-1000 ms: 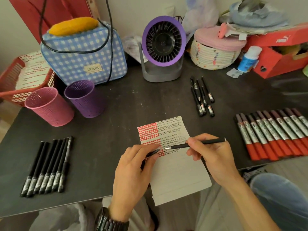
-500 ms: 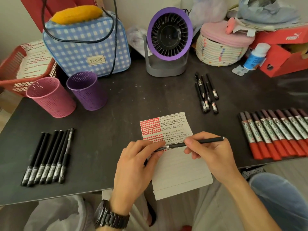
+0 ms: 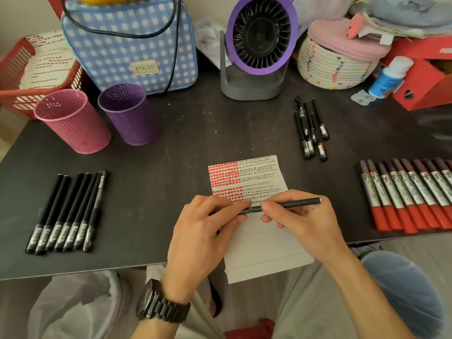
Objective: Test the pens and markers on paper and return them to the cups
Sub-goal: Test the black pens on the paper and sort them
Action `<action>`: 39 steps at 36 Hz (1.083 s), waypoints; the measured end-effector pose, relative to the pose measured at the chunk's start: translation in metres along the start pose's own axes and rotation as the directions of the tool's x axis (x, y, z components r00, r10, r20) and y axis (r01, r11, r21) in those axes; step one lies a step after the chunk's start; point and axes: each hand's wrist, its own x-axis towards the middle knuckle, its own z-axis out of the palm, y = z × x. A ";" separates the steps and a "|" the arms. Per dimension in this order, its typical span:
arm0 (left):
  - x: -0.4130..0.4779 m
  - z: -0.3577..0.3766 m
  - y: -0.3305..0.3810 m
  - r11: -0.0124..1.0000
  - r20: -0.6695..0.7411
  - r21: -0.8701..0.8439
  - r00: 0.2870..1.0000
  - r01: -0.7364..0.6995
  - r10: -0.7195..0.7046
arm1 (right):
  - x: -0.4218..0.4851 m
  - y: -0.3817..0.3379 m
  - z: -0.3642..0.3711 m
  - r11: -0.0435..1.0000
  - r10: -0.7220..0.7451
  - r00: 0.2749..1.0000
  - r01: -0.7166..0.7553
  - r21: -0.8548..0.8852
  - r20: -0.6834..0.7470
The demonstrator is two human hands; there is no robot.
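The slim black plastic pen lies nearly level just above the lined white paper sheet at the near edge of the dark table. Its long axis runs left to right, blunt rear end to the right, writing end pointing left into its black cap. The right hand pinches the barrel and the left hand pinches the cap, an opposed hold suited to pushing the cap on or pulling it off; I cannot tell which. The perforated pink metal cup and purple metal cup stand upright, well away at far left.
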 end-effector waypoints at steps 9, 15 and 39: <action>-0.002 0.003 -0.003 0.999 0.015 0.040 0.999 -0.031 0.031 | 0.001 0.003 0.001 0.998 -0.023 1.000 0.024 -0.065 0.015; -0.004 0.004 -0.003 0.998 0.036 0.064 0.999 -0.029 0.026 | -0.002 0.003 0.001 0.992 -0.061 0.998 0.059 -0.110 -0.019; -0.060 -0.167 -0.091 0.846 -0.387 0.064 0.794 0.529 -0.468 | 0.018 -0.027 0.030 0.441 0.087 0.977 0.137 -0.887 0.195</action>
